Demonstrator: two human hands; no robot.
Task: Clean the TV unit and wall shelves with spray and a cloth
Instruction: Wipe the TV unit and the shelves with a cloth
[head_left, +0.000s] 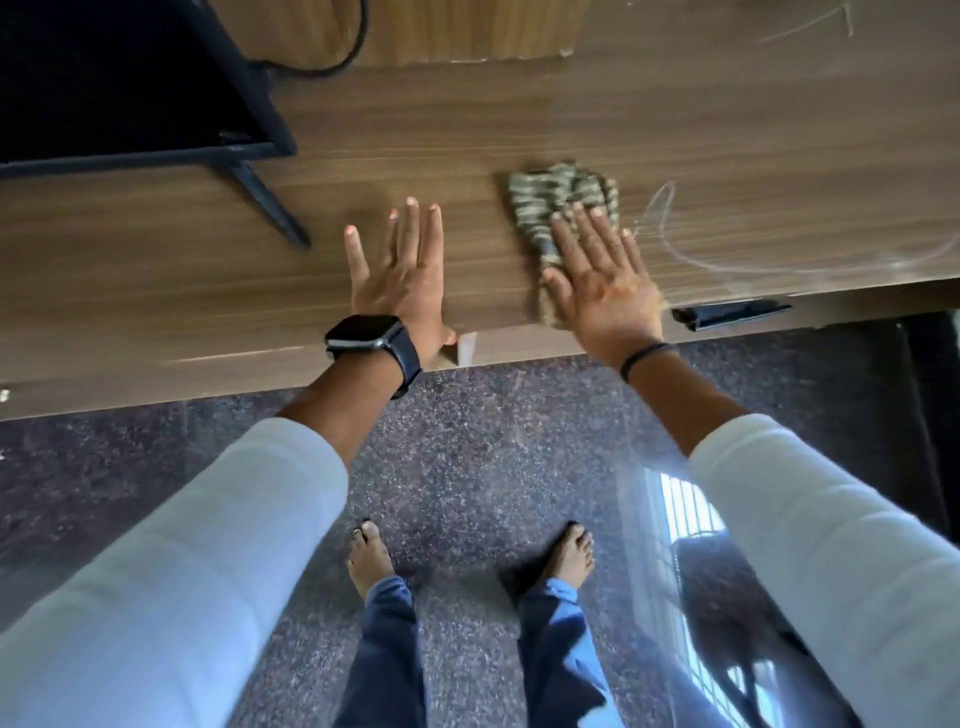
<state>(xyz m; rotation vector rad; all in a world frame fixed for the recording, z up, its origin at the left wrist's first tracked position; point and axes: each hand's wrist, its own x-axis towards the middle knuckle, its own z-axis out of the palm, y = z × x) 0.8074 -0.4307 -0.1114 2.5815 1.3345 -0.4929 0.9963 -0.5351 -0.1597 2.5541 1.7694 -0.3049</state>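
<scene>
You are pressing your right hand (602, 275) flat on the crumpled green-and-beige patterned cloth (558, 208), fingers straight and slightly spread, pinching nothing. The cloth is lying on the brown wood-grain TV unit worktop (415, 130), well to the right of the black TV stand leg (270, 205). Your left hand (402, 265) is resting open on the bare worktop between that leg and the cloth, fingers straight and spread, thumb hooking over the front edge.

With only a flat palm on it, the cloth is likely to be bunching or slipping out from under you. A sweep towards the leg risks knocking the black flat-screen TV (114, 83) above it. The spray bottle is not showing, so you may be wiping dry and leaving the whitish streaks (727, 260) to the right of the cloth.
</scene>
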